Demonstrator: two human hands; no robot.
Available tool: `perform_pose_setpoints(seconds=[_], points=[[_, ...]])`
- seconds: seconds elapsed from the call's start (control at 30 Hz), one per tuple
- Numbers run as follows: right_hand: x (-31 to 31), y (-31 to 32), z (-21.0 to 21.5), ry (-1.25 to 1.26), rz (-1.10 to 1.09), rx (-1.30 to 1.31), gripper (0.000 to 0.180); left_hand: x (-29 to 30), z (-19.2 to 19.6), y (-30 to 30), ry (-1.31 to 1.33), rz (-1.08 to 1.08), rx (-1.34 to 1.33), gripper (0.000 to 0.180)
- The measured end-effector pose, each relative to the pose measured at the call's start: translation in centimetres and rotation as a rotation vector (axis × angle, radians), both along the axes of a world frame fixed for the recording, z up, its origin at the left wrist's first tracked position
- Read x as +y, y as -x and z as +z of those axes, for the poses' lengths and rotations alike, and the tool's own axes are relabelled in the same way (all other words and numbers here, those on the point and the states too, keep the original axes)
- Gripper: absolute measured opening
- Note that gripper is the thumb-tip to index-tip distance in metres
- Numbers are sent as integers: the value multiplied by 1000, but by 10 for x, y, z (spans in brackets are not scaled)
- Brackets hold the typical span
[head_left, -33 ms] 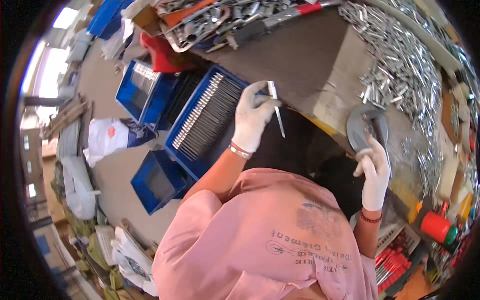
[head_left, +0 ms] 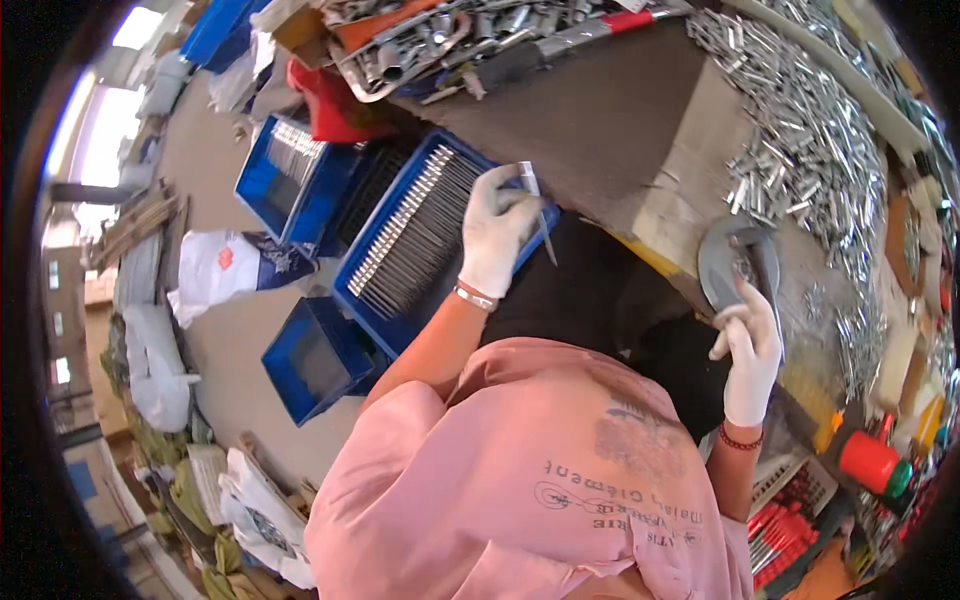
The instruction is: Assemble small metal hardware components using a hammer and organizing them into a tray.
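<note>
A: What is held by the left hand point(head_left: 495, 235)?

B: A thin metal rod point(head_left: 537, 210) is pinched between the gloved fingers point(head_left: 512, 190); its free end slants down past the fingertips toward the dark lap. Just behind the knuckles lies the blue tray point(head_left: 365, 300), filled with rows of similar rods.

A: And the right hand point(head_left: 752, 350)?

B: Its fingers are curled closed around the lower part of a grey curved gauge-like tool point(head_left: 735, 262), which rises above the fingertips over the cardboard sheet point(head_left: 690, 150). Beyond the tool's top, well past the fingers, a heap of short silver pieces point(head_left: 820, 140) is spread.

A: How would the step in hand best be done?

B: Judged from the pose, the rod seems meant to be brought across to the tool. The pinch would best be kept close to the rod's upper end, so that the free tip can be steered, and the tool should be held steady rather than moved to meet it.

A: What cannot be made out?

B: The working face of the tool is too small to read. The thumb of the right hand is hidden behind the tool, and the rod's upper end is covered by the glove. Whether the rod is plain or threaded cannot be told. A second blue crate point(head_left: 315, 365) shows only a dark interior.
</note>
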State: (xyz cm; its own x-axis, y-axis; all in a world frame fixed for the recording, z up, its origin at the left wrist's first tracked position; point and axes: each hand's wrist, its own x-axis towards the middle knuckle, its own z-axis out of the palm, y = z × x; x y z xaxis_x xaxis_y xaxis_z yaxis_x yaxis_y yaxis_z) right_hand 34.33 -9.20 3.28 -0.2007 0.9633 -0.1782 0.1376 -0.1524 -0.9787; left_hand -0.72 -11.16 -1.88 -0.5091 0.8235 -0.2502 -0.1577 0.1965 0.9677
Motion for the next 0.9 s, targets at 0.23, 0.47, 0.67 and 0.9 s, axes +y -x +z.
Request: perform_pose_setpoints(seconds=[0.23, 0.47, 0.67, 0.9], points=[[3, 4, 4, -28, -68, -56, 43, 13, -121, 122, 144, 408, 32, 50], [7, 14, 0, 6, -23, -39, 41, 10, -208, 239, 290, 480, 752, 53], [-1, 2, -6, -8, -78, -50, 40, 41, -233, 214, 364, 377, 1001, 51], [5, 5, -7, 0, 30, -4, 37, 47, -106, 190, -22, 689, 1074, 24]])
